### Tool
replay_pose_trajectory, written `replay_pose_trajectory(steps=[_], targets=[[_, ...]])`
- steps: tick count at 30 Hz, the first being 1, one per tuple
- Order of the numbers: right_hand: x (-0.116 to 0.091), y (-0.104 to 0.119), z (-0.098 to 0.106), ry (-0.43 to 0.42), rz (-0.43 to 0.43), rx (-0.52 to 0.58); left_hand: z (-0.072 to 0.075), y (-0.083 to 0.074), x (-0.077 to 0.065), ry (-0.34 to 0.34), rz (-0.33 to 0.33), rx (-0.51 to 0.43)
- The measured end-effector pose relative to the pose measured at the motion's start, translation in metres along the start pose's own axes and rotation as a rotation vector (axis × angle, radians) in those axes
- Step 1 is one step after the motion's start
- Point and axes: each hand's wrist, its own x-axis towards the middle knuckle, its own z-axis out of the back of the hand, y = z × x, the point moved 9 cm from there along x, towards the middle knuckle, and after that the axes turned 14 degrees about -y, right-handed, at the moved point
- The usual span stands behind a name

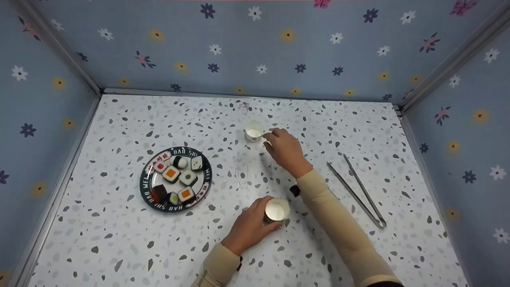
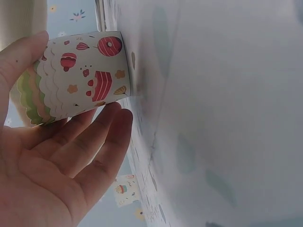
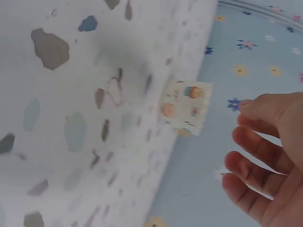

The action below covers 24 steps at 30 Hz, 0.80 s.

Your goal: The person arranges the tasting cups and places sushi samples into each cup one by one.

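Note:
Near the front of the table, my left hand [image 1: 249, 227] holds a paper baking cup [image 1: 276, 211] upright, thumb on one side and fingers on the other. Pink cakes and a scalloped green rim show on this cup [image 2: 85, 71] in the left wrist view. Farther back stands a second paper baking cup [image 1: 254, 132], with a cupcake print visible in the right wrist view. Just to its right is my right hand [image 1: 287, 150], fingers loosely bent and nothing in them. In the right wrist view a gap separates those fingers [image 3: 255, 146] from the far cup [image 3: 187, 106].
On the left sits a round dark-rimmed plate [image 1: 208, 181] bearing several sushi pieces [image 1: 187, 177]. Metal tongs [image 1: 360, 191] lie at the right, beyond my right forearm. Flower-patterned blue walls [image 1: 255, 52] close off the back and both sides of the speckled table [image 1: 119, 247].

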Motion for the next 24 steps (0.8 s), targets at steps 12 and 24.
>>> replay_pose_trajectory(steps=[12,24], targets=[[-0.049,0.026,0.073,-0.069,0.031,-0.004,0.0,0.0,-0.001,-0.015,-0.011,0.003],[-0.108,0.061,0.108,-0.085,0.088,0.099,0.0,0.0,0.0,-0.02,-0.012,0.032]])
